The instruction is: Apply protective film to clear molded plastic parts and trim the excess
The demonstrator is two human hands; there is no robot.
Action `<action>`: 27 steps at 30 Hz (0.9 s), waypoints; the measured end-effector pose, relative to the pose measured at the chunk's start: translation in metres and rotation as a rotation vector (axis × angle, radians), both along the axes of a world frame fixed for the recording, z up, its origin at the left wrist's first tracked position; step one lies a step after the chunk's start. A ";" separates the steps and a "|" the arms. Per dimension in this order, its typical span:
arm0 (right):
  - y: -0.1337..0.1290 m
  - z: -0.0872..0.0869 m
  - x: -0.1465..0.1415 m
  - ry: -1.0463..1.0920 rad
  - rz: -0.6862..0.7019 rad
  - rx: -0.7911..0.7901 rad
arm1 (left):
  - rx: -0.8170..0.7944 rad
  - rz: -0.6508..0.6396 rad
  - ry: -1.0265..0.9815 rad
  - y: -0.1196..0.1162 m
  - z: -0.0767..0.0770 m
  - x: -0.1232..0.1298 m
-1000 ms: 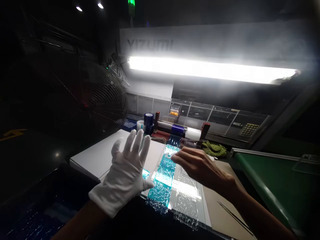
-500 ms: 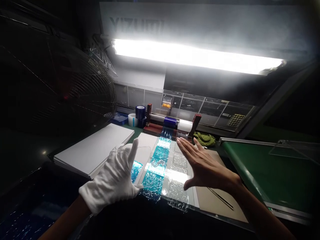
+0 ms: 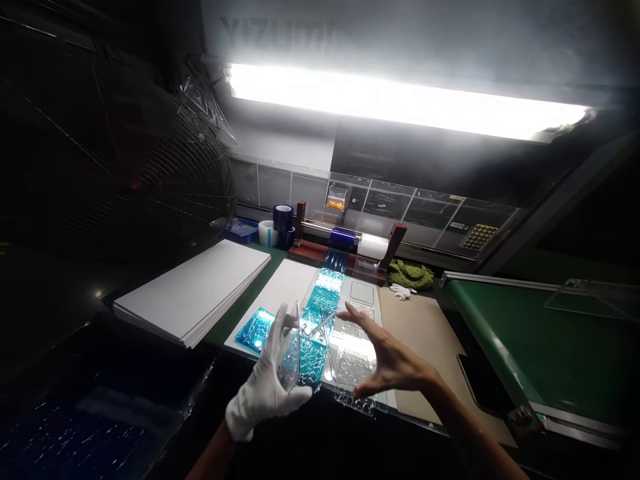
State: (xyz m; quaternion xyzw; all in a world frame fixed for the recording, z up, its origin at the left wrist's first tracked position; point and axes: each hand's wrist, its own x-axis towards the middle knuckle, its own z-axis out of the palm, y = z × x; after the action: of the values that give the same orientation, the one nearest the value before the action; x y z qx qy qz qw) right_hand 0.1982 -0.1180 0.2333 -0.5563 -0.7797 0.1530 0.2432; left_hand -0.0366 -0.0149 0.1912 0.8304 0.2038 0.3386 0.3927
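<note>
- wire fan guard [image 3: 150, 167] far left, dark
- stack of white sheets [image 3: 193, 290] on the bench, left of everything else
- blue bubbled film piece [image 3: 255, 330] lying on a white board [image 3: 280, 290], just left of the gloved hand
- left hand [image 3: 265, 387], white cotton glove, closed on a clear plastic sheet [image 3: 295, 347], which stands on edge, tilted
- teal film strip [image 3: 317, 320] behind and beside that sheet, runs toward the rollers
- right hand [image 3: 387, 360], bare, open, fingers curved, grips nothing, hovers over clear bubbled film [image 3: 350, 367]
- brown cardboard sheet [image 3: 420, 340] right of the hand, spare white glove [image 3: 403, 291] past it
- green conveyor belt [image 3: 520, 340] far right
</note>
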 end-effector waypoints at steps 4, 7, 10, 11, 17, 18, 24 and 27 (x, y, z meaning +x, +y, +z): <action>-0.009 0.004 0.014 -0.087 -0.063 -0.006 | 0.033 -0.049 0.073 0.011 -0.002 0.002; -0.014 0.029 0.015 -0.350 -0.152 0.050 | 0.335 -0.038 0.404 0.031 0.025 -0.002; -0.009 0.056 -0.003 -0.605 -0.216 0.166 | 0.667 0.081 0.750 0.035 0.061 0.015; -0.005 0.062 -0.010 -0.660 -0.228 0.198 | 0.757 0.145 0.843 0.032 0.070 0.023; -0.004 0.053 0.013 -0.558 -0.227 0.141 | 0.737 0.137 0.767 0.027 0.064 0.043; -0.007 0.042 0.026 -0.459 -0.200 0.089 | 0.630 0.070 0.659 0.030 0.052 0.040; -0.026 -0.011 0.066 -0.124 -0.152 -0.139 | 0.173 -0.203 0.258 0.033 -0.009 0.047; -0.029 -0.001 0.059 -0.345 -0.280 -0.041 | 0.485 -0.051 0.518 0.030 0.000 0.063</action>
State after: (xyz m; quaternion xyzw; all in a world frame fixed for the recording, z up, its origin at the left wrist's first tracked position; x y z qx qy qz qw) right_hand 0.2571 -0.1472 0.2318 -0.6818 -0.7217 0.0364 0.1137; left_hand 0.0264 0.0154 0.1912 0.9626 0.1896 0.1453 0.1276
